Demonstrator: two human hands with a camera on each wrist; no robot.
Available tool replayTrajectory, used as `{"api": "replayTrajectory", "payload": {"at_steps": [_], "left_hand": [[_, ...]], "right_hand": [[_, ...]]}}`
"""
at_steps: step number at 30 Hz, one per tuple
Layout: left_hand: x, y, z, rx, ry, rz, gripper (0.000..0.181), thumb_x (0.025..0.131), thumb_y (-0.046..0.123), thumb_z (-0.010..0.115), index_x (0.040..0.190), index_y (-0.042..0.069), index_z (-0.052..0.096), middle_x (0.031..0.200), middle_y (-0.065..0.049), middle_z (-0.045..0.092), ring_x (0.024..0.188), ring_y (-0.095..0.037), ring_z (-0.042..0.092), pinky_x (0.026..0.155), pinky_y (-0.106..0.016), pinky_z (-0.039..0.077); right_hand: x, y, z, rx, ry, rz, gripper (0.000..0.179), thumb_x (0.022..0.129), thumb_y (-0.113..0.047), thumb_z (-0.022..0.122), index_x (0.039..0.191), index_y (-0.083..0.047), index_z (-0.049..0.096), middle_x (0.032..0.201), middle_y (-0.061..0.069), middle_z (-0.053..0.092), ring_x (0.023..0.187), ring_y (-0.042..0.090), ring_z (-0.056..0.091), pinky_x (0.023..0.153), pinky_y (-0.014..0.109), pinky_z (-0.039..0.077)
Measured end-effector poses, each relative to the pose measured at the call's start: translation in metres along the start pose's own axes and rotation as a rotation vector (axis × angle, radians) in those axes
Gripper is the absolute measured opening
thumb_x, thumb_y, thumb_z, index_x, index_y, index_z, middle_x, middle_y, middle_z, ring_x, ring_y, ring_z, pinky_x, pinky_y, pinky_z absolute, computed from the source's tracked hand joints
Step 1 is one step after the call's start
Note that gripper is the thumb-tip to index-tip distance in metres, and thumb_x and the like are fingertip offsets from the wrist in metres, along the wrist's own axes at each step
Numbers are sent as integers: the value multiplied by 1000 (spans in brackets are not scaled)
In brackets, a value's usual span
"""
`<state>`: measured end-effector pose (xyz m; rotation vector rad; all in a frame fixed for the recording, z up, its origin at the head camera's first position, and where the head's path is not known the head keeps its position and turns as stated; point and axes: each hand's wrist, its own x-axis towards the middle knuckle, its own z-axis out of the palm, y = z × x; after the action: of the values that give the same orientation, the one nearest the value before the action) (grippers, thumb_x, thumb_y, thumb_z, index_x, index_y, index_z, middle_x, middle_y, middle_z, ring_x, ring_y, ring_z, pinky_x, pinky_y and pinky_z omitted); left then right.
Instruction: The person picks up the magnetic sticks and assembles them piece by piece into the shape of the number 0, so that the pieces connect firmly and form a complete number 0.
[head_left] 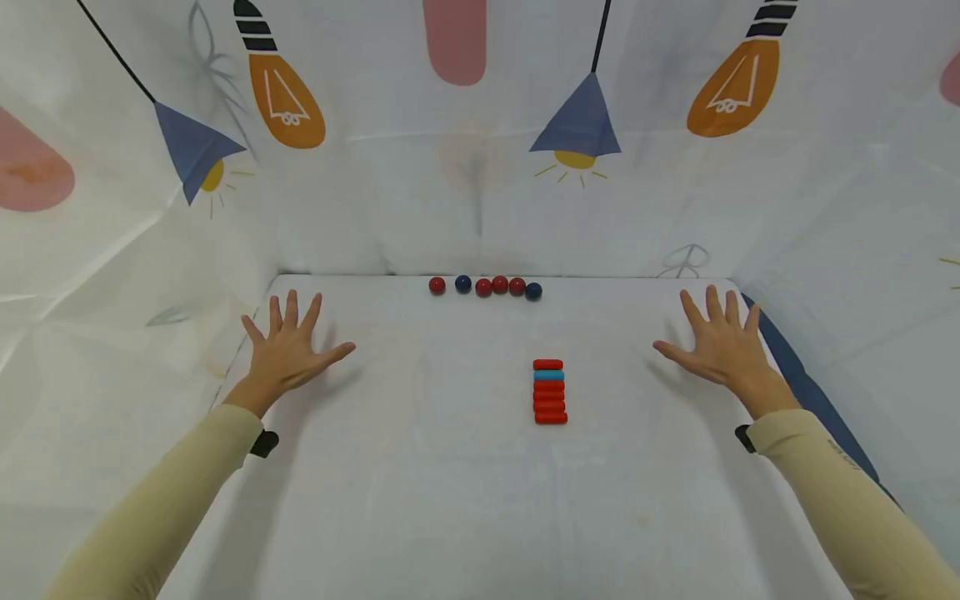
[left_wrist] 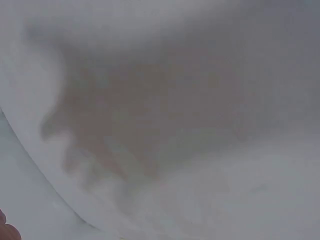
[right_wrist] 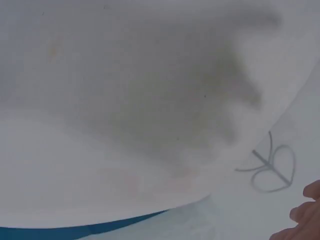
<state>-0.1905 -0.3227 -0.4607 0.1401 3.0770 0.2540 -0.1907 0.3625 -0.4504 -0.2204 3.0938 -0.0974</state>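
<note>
My left hand [head_left: 285, 352] hovers over the left side of the white table with fingers spread, holding nothing. On the opposite side my right hand [head_left: 723, 346] is spread in the same way, also holding nothing. Between them, right of centre, several short red sticks [head_left: 550, 407] and one blue stick [head_left: 549, 376] lie side by side in a column. A row of small balls runs along the back edge, several red [head_left: 483, 287] and two dark blue [head_left: 533, 292]. In the wrist views only hand shadows on the table and a few fingertips [right_wrist: 302, 212] show.
The white table [head_left: 420, 500] ends at a back edge against a white cloth [head_left: 360, 200] printed with lamps and bulbs. More of this cloth hangs at both sides. A blue strip [head_left: 810, 392] shows along the table's right edge.
</note>
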Motion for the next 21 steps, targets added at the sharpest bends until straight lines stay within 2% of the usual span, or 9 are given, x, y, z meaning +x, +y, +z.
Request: {"api": "replayTrajectory", "payload": {"at_steps": [4,9,15,21], "left_hand": [[5,18,5,-42,5,10,113,86,87,45,167,20,3,170,-27,-8,154,-54,-12,107,-84,-16],[9,52,15,-114,-22,47,112,85,86,48,167,22,4,171,-24,-5,155,-52,-9,112,-83,-6],[8,94,23,-199,-58,90,110,86,84,51,167,21,11,172,-20,3,157,-50,1,117,-78,10],[11,128,40,-275,-34,130,104,87,81,53,166,22,20,172,-16,15,157,-45,16,118,-70,27]], "right_hand": [[2,-8,5,103,-6,5,109,90,-73,55,165,-6,11,163,41,5,148,67,2,113,83,2],[4,-24,10,199,-7,-5,107,92,-68,59,163,-1,16,162,43,12,147,67,4,114,82,7],[7,-43,13,298,-24,-24,104,92,-61,64,162,0,19,162,40,17,149,66,5,116,79,10],[6,-60,14,383,-79,-16,105,93,-62,64,164,-5,13,166,33,14,153,58,6,116,78,14]]}}
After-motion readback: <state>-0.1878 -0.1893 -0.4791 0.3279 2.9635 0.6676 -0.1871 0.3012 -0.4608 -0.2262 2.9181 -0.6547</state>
